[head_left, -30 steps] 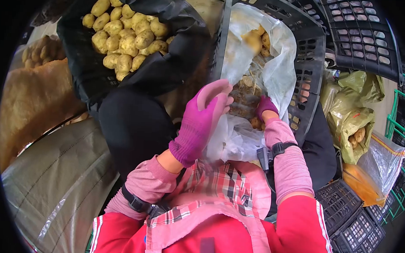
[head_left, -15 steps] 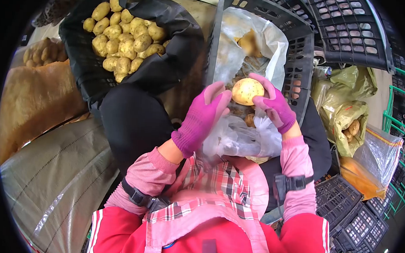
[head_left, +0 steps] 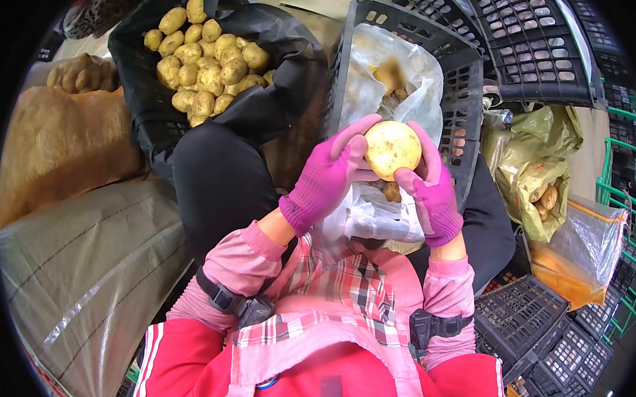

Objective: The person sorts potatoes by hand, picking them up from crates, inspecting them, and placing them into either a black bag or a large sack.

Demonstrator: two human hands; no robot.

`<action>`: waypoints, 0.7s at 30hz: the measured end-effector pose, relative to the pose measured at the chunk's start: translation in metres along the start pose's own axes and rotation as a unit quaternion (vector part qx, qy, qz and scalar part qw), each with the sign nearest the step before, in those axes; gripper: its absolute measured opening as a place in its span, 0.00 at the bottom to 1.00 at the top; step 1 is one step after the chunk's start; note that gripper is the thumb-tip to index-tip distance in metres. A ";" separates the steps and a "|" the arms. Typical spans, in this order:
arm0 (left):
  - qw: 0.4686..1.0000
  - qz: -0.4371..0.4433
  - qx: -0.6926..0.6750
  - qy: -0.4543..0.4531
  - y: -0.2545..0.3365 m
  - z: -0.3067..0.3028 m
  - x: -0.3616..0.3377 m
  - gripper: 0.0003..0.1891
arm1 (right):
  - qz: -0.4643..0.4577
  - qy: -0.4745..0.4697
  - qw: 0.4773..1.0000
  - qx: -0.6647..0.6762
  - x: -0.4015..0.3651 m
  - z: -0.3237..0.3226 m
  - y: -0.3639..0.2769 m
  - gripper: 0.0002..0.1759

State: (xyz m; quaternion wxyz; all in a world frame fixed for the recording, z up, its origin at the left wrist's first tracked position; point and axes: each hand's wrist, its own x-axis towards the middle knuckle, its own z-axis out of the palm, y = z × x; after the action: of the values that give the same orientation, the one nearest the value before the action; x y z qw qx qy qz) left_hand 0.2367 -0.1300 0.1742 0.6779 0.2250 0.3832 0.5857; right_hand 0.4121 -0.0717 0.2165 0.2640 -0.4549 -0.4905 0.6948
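A pale yellow potato (head_left: 392, 151) is held up over a black plastic crate (head_left: 347, 72) lined with whitish plastic. My right hand (head_left: 432, 193), in a pink and purple glove, grips it from the right and from below. My left hand (head_left: 326, 174), gloved alike, touches the potato's left side with its fingers, thumb near the top. More potatoes, partly hidden by plastic, lie in the crate under my hands. To the left, a crate lined with a black bag (head_left: 295, 63) holds a heap of yellow potatoes (head_left: 210, 79).
An orange mesh sack (head_left: 65, 145) and a grey-green tarp (head_left: 95, 274) are at the left. Greenish plastic bags (head_left: 529, 165), one with potatoes inside, stand at the right. Black crates (head_left: 530, 48) are at the upper right, others (head_left: 519, 314) at the lower right.
The potato is slightly lower and looks larger. My left hand has come in from beside it to touch it. The view has shifted a little.
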 end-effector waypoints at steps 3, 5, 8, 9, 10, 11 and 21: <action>0.999 -0.032 0.021 0.011 -0.005 -0.005 0.002 0.31 | -0.019 0.028 0.999 -0.005 -0.001 0.000 0.003 0.44; 0.992 -0.119 -0.025 0.013 0.000 -0.006 0.004 0.32 | -0.078 0.023 0.997 -0.004 -0.001 0.000 0.011 0.43; 0.978 -0.186 -0.089 0.012 0.001 -0.010 0.006 0.34 | -0.090 0.001 0.993 0.075 -0.006 0.002 0.009 0.43; 0.992 -0.116 -0.037 0.013 -0.018 -0.016 0.007 0.34 | -0.080 -0.008 0.990 0.115 -0.009 0.003 0.008 0.43; 0.996 -0.090 -0.016 0.010 -0.017 -0.016 0.008 0.34 | -0.085 -0.019 0.991 0.101 -0.008 0.004 0.009 0.44; 0.998 -0.063 0.006 0.008 -0.017 -0.017 0.008 0.33 | -0.091 -0.030 0.992 0.087 -0.005 0.006 0.010 0.44; 0.981 -0.090 -0.168 -0.017 0.006 -0.003 0.002 0.29 | -0.090 0.058 0.981 -0.159 -0.006 0.030 0.006 0.23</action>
State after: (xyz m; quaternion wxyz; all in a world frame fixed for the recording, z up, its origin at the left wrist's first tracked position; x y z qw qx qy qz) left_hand 0.2301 -0.1276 0.1764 0.7625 0.0820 0.2866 0.5742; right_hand 0.3885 -0.0920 0.2166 0.2779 -0.4841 -0.6178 0.5539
